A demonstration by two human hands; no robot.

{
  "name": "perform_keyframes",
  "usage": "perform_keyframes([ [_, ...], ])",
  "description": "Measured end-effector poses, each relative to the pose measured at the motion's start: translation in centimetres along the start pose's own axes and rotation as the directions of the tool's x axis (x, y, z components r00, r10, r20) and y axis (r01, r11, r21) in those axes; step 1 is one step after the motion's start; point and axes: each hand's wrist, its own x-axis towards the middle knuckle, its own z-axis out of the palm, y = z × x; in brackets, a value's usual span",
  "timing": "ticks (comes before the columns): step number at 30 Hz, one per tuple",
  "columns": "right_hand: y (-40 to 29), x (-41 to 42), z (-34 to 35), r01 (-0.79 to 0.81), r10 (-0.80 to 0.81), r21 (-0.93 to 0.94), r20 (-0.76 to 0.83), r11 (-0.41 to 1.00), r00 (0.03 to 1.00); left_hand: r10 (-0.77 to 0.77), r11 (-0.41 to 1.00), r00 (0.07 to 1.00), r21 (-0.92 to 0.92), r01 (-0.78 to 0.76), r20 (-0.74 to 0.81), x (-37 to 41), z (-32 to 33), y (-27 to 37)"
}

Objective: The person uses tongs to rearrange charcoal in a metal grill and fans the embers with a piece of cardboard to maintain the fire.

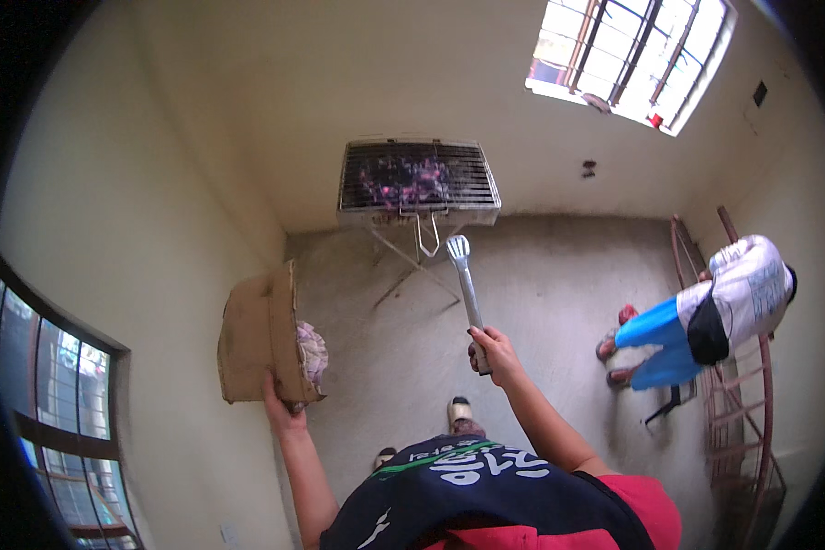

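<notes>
My left hand (pixel 285 409) grips the lower edge of a piece of brown cardboard (pixel 258 344), held out at the left side. Bunched patterned cloth (pixel 312 354) shows along the cardboard's right edge; whether my hand holds it too is hidden. In my right hand (pixel 498 354) are metal tongs (pixel 471 295), pointing away from me with their scalloped tips close together. Beyond the tips stands a charcoal grill (pixel 419 218) on crossed legs. Its wire grate (pixel 478 185) lies over dark coals (pixel 405 180), some glowing pinkish. A wire handle (pixel 426 244) sticks out from the grate towards me, near the tong tips.
The grill stands close to the far wall (pixel 302 96). At the right, another person (pixel 729 309) in blue trousers bends beside a reddish metal rack (pixel 763 385). A barred window (pixel 625 55) is high at the upper right, another window (pixel 69 385) at the left.
</notes>
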Motion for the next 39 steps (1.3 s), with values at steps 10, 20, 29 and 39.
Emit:
perform_keyframes([
  [10,-6.2,16.5,-11.0,0.164,-0.295,-0.420,-0.269,0.892,0.917,0.133,0.990,0.987,-0.036,-0.137,-0.087,-0.2,8.4,-7.6],
  [20,-7.5,29.0,-8.5,0.074,-0.386,-0.639,-0.365,0.766,0.847,0.239,0.971,0.941,0.081,-0.226,-0.240,-1.5,11.1,-6.1],
  [29,-10.2,32.0,-6.9,0.155,-0.403,-0.598,-0.308,0.787,0.862,0.266,0.964,0.956,0.020,-0.265,-0.125,1.7,11.1,-4.8],
  [39,-8.4,29.4,-4.0,0.130,-0.311,-0.452,-0.353,0.883,0.882,0.186,0.981,0.973,-0.026,-0.191,-0.133,4.4,11.7,-3.0],
])
